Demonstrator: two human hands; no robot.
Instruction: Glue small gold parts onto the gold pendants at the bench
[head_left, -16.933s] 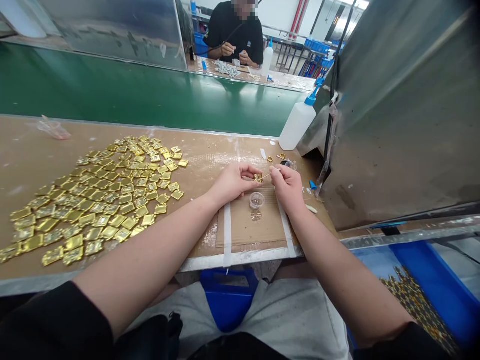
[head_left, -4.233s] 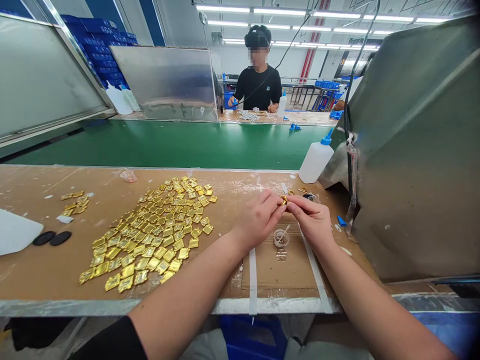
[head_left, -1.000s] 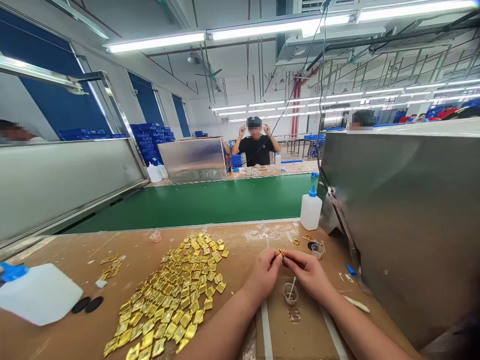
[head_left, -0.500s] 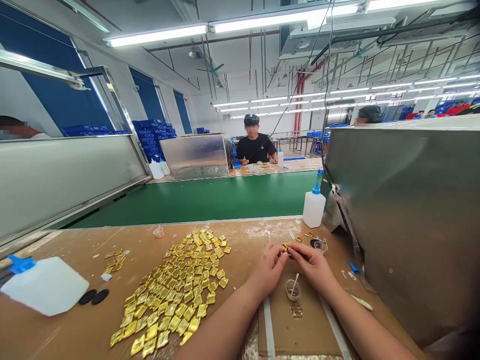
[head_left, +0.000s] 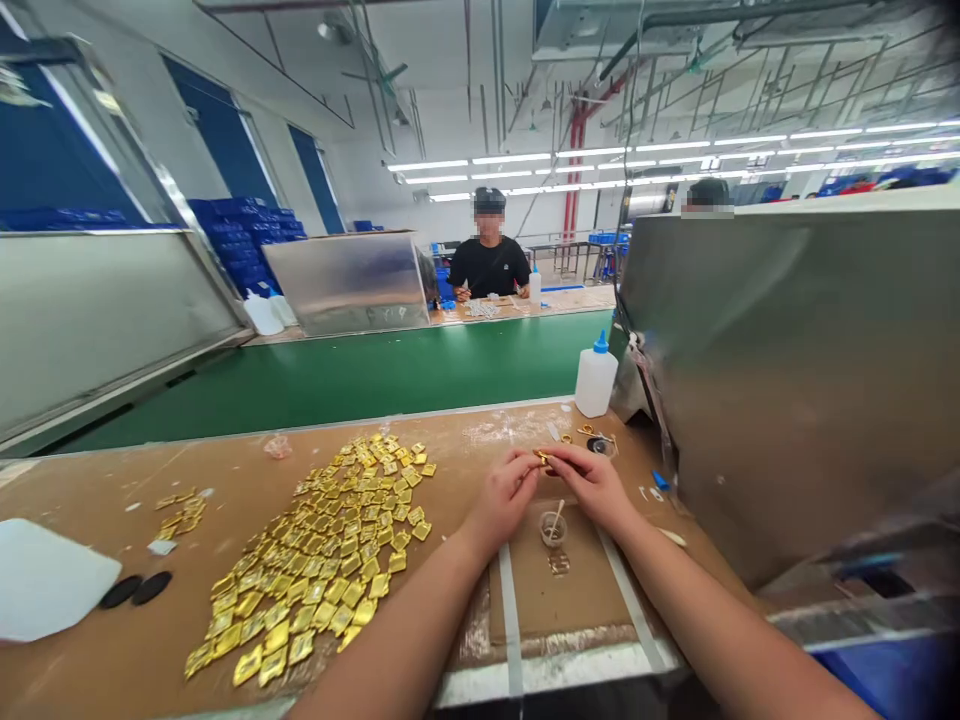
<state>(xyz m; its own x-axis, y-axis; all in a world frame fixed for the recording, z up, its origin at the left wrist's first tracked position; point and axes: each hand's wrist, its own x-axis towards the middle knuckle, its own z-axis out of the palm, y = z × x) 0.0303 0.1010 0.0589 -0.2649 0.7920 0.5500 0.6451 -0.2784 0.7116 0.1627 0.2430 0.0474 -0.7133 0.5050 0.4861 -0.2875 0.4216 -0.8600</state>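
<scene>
My left hand [head_left: 507, 495] and my right hand [head_left: 589, 482] meet above the bench, fingertips pinched together. Between them is a small gold-coloured piece [head_left: 541, 457], mostly covered by the fingers, so its exact shape is unclear. Just below the hands, a small clear cup [head_left: 553, 528] has a thin stick [head_left: 557, 514] leaning in it. To the left of my left hand spreads a large pile of flat, square gold-coloured pieces [head_left: 330, 540]. Beyond my right hand lie a few gold rings [head_left: 587, 430] and a black disc by a small clear dish.
A white bottle with a blue cap [head_left: 596, 383] stands by the metal partition [head_left: 765, 400] on the right. Another white bottle [head_left: 49, 580] lies at far left near two black discs [head_left: 152, 587]. A green conveyor belt [head_left: 375, 370] runs behind; a person sits across it.
The camera view has tilted down and turned slightly right, so everything sits higher and further left in the picture. My hands stay together around the small gold-coloured piece.
</scene>
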